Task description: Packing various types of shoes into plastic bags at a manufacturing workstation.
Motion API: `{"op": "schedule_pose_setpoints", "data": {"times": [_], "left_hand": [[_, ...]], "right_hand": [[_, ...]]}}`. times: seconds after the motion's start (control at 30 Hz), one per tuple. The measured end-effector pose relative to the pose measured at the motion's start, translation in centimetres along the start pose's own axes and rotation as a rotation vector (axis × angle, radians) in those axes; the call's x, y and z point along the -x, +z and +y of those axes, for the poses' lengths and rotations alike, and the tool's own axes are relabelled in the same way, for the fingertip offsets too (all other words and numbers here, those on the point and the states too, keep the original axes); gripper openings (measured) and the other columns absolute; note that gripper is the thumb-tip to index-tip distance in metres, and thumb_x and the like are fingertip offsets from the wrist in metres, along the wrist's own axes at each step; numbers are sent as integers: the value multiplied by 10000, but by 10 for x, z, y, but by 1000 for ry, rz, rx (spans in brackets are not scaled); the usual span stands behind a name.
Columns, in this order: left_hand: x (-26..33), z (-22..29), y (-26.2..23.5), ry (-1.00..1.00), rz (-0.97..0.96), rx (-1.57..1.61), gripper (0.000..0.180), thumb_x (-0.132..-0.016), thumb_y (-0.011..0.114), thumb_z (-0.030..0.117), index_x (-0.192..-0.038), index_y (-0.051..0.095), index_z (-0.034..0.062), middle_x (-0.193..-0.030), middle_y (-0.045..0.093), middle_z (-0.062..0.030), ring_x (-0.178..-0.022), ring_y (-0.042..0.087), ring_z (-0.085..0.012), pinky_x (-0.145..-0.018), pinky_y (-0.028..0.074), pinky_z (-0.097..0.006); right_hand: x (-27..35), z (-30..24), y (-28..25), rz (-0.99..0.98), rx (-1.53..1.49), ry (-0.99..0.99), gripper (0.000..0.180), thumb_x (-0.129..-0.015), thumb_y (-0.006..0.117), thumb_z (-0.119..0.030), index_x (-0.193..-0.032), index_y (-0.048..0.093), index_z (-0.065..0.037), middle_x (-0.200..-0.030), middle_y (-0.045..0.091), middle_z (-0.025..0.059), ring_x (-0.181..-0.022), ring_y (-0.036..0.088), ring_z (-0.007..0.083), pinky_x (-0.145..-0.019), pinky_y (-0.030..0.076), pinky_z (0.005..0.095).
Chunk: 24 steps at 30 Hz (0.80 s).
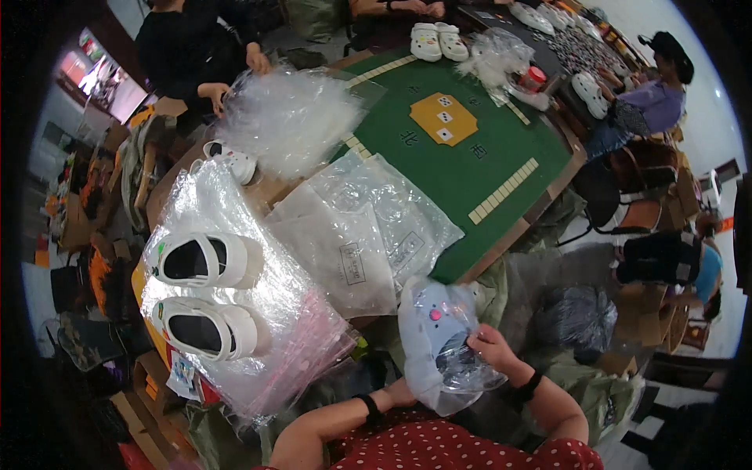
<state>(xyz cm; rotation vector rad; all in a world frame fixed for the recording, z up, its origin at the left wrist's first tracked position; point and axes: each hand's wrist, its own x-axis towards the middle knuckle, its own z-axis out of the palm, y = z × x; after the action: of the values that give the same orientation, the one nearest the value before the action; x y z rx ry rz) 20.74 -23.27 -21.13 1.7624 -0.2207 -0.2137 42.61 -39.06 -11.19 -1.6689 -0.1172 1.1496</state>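
In front of my red polka-dot top is a pale blue clog (427, 337) in a clear plastic bag (470, 380), with a pink round charm on its upper. My right hand (492, 347) grips the bag and clog at the right side, thumb over the opening. At the lower left edge my left hand (399, 393) holds the clog from below, its fingers mostly hidden behind it. To the left, two white clogs (200, 258) with straps rest on a stack of clear shiny plastic bags (290, 313).
Frosted bags (352, 258) overlap a green game table (486, 188) with a tile row. Across it a person in black (192, 55) handles a heap of clear bags (290, 117). White clogs (439, 41) stand at the far edge. A chair (627, 211) and a dark sack (576, 317) are right.
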Motion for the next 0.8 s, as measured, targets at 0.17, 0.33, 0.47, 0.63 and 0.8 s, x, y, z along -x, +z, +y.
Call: {"op": "schedule_pose_setpoints", "data": {"times": [0.17, 0.33, 0.47, 0.63, 0.8], "left_hand": [[19, -8, -6, 223, -309, -567, 353, -811, 596, 143, -1157, 662, 122, -1208, 615, -101, -1238, 503, -315, -1038, 400, -439], [-20, 43, -14, 382, -381, -785, 63, -730, 625, 198, -744, 673, 160, -924, 620, 4, -1004, 548, -189, -852, 401, -341], [-10, 43, -17, 287, -387, -844, 83, -734, 627, 183, -773, 690, 146, -926, 647, -5, -1003, 565, -195, -887, 398, -350], [-16, 39, -2, 237, -356, -607, 106, -737, 620, 160, -787, 684, 92, -893, 658, -77, -934, 631, -251, -797, 508, -391], [-5, 28, -26, 221, -365, -571, 121, -694, 629, 114, -800, 661, 64, -864, 637, -83, -896, 629, -281, -711, 548, -396]], "right_hand": [[-43, 110, -30, 72, 9, 332, 214, -884, 673, -162, -989, 611, 14, -825, 616, 54, -718, 557, 144, -623, 454, 320], [-37, 177, -124, 535, -319, -9, 257, -848, 654, -212, -981, 611, 4, -889, 690, 175, -852, 678, 375, -717, 529, 439], [-24, 21, -15, 626, 821, 121, 213, -818, 641, -185, -963, 600, -35, -900, 673, 192, -883, 649, 415, -715, 532, 448], [-48, 34, 75, 346, 1289, -240, 107, -844, 539, -88, -941, 581, -76, -922, 611, 140, -781, 664, 329, -657, 547, 429], [-82, 73, 111, 161, 1554, -297, 100, -816, 593, -101, -909, 624, -86, -903, 638, 123, -787, 671, 272, -645, 567, 371]]}}
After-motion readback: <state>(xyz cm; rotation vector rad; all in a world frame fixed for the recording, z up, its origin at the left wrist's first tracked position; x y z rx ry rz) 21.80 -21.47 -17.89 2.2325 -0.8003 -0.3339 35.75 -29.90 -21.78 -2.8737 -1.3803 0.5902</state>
